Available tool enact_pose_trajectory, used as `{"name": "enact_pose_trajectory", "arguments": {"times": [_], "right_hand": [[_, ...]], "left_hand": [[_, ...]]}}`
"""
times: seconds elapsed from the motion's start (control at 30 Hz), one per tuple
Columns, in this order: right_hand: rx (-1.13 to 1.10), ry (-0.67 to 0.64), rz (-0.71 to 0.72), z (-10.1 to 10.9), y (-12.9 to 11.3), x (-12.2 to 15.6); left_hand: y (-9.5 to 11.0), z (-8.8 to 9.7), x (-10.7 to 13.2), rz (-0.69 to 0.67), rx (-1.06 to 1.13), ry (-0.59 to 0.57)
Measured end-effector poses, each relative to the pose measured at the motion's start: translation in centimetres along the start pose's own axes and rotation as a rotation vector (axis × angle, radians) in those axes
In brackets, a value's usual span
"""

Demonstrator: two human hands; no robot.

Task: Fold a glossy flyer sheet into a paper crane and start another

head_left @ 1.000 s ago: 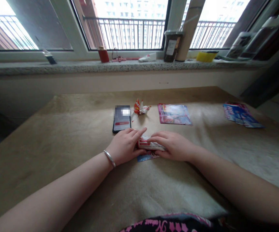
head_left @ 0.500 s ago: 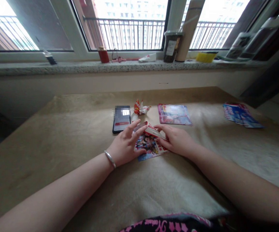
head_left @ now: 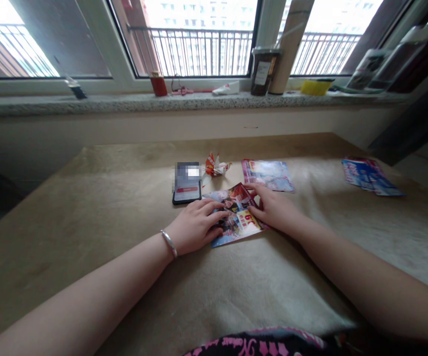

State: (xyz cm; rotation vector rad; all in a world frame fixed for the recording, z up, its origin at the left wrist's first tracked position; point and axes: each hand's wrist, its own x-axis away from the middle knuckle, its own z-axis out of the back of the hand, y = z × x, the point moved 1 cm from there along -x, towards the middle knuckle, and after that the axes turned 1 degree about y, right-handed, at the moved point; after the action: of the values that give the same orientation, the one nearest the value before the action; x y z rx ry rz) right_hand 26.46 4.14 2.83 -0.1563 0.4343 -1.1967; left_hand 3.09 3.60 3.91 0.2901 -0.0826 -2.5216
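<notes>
A colourful printed paper flyer (head_left: 236, 203) lies on the table in front of me, its right side slightly raised. My left hand (head_left: 199, 222) rests flat on the flyer's left part, fingers stretched out and a little apart. At the right edge, my right hand (head_left: 269, 205) grips the paper between thumb and fingers, which hide part of that edge. Just beyond the flyer stands a folded paper crane (head_left: 216, 165) in red, orange and white. A phone (head_left: 187, 184) with a lit screen lies to the left of the crane.
Behind my right hand lies a pink and blue stack of flyers (head_left: 269, 174). More blue flyers (head_left: 371, 177) are fanned at the table's right. Along the windowsill (head_left: 199, 102) stand a red jar (head_left: 159, 84), a dark lidded container (head_left: 263, 74) and a yellow packet (head_left: 315, 87).
The flyer's far part, folded over toward me before, now lies opened back with its printed face up. My left hand has come down flat onto the paper; my right hand shifted slightly right.
</notes>
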Motion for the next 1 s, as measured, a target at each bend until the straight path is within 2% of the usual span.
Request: {"name": "enact_pose_trajectory", "arguments": {"times": [0.13, 0.2, 0.33, 0.47, 0.57, 0.67, 0.77, 0.87, 1.0], "right_hand": [[-0.022, 0.000, -0.009, 0.2, 0.1, -0.1], [-0.003, 0.038, 0.059, 0.3, 0.0, -0.2], [0.076, 0.094, 0.285, 0.4, -0.5, 0.0], [0.135, 0.127, 0.364, 0.6, -1.1, 0.3], [0.141, 0.058, 0.422, 0.5, -1.1, 0.3], [0.096, -0.058, 0.479, 0.2, -0.8, 0.1], [0.067, -0.097, 0.471, 0.2, -0.7, -0.2], [0.109, -0.077, 0.419, 0.3, -0.8, -0.3], [0.165, -0.062, 0.350, 0.6, -0.9, -0.1]], "left_hand": [[-0.1, -0.1, 0.0, 0.007, 0.016, -0.014], [-0.1, -0.2, 0.1, 0.010, 0.015, -0.015], [-0.3, -0.3, 0.3, -0.008, 0.023, -0.036], [-0.4, 0.0, 0.2, -0.076, 0.069, -0.099], [-0.5, 0.1, 0.2, -0.093, 0.094, -0.120], [-0.5, 0.0, 0.2, -0.093, 0.098, -0.087], [-0.5, 0.1, 0.1, -0.116, 0.065, -0.035], [-0.5, 0.3, 0.0, -0.158, 0.007, 0.022], [-0.7, 0.4, 0.0, -0.143, -0.046, 0.091]]}}
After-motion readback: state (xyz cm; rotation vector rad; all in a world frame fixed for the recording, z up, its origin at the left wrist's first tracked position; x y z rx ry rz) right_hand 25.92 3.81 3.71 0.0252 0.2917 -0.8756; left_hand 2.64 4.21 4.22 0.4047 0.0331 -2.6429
